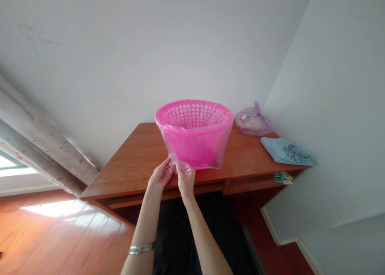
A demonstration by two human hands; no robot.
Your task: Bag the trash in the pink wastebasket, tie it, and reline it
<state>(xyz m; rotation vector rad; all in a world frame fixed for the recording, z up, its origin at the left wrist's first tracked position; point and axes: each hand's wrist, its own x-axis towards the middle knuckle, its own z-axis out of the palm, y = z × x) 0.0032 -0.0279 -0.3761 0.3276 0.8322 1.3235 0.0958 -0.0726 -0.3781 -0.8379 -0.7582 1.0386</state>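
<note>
A pink perforated plastic basket [192,146] stands upright on the wooden desk near its front edge. Over its rim is folded a thin clear pinkish plastic bag [213,160], which hangs down around the outside. My left hand [161,174] is closed on the bag's lower edge at the basket's front left. Close beside it, my right hand [185,180] grips the same edge, thumb up against the plastic. Some fingers of the right hand are hidden behind the film.
The brown desk [132,158] sits against the wall. At its back right lies a knotted purple plastic bag [252,120] with things inside. A light blue cloth item [287,151] with a dark print rests at the right edge. Curtains [39,126] hang at the left.
</note>
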